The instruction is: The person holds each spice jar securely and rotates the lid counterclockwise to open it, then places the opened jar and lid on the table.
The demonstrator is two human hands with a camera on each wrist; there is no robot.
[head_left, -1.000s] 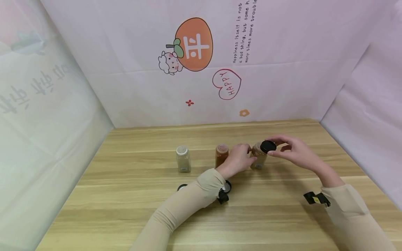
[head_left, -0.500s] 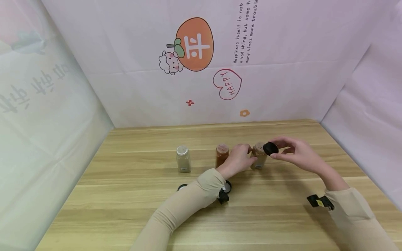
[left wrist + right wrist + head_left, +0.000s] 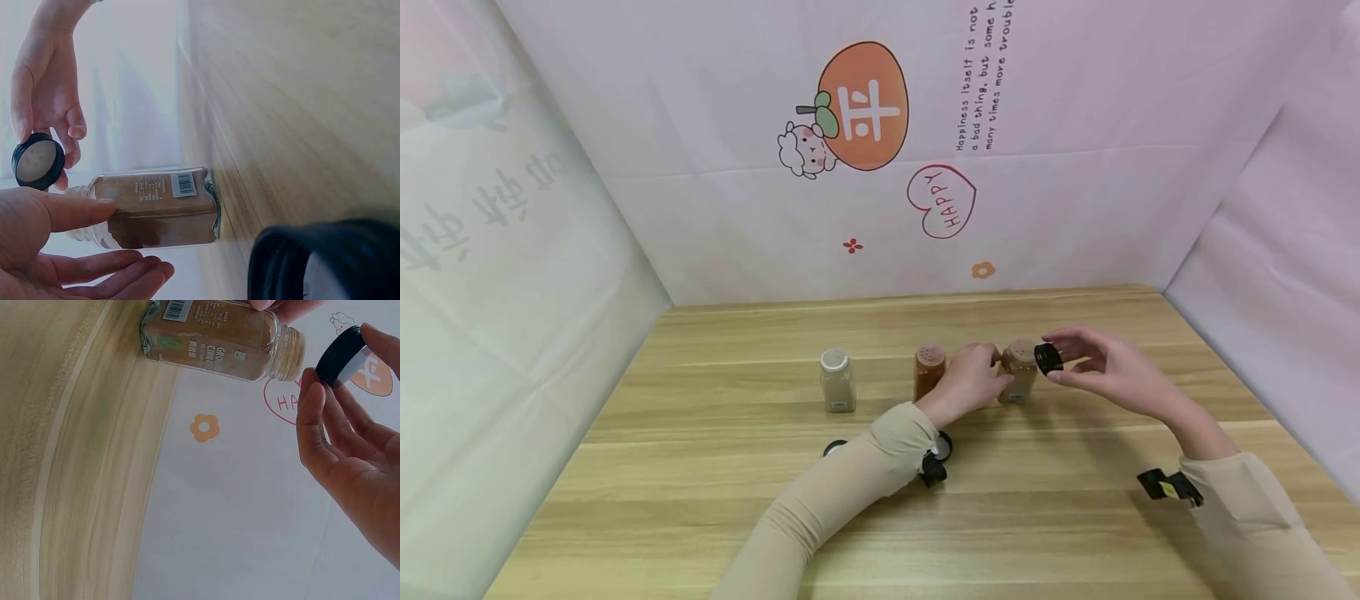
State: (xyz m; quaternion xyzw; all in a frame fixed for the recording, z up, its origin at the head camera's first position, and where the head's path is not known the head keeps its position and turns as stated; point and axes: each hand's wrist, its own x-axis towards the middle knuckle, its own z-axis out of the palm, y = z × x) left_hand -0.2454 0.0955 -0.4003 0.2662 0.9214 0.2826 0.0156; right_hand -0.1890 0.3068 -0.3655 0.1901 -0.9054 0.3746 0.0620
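My left hand [image 3: 966, 382] holds a glass jar of ground cinnamon [image 3: 1019, 382] upright on the table, thumb on one side and fingers at the other. Its perforated top is uncovered. Just right of the jar's mouth, my right hand [image 3: 1108, 372] pinches a black screw cap [image 3: 1048, 359] between thumb and fingers. The cap is tilted on its side and apart from the jar. In the left wrist view the pale inside of the cap [image 3: 37, 161] shows. The right wrist view shows the words on the brown jar [image 3: 215, 340].
A jar of orange-red spice [image 3: 929, 371] stands left of my left hand, partly hidden. Farther left is a jar of pale seasoning [image 3: 838, 383]. Two black caps, one left [image 3: 835, 447] and one right [image 3: 943, 447], lie on the wooden table [image 3: 715, 467] by my left forearm.
My right hand has shifted slightly right, carrying the cap away from the jar's mouth and turning it more onto its side. The left hand and jar stay in place.
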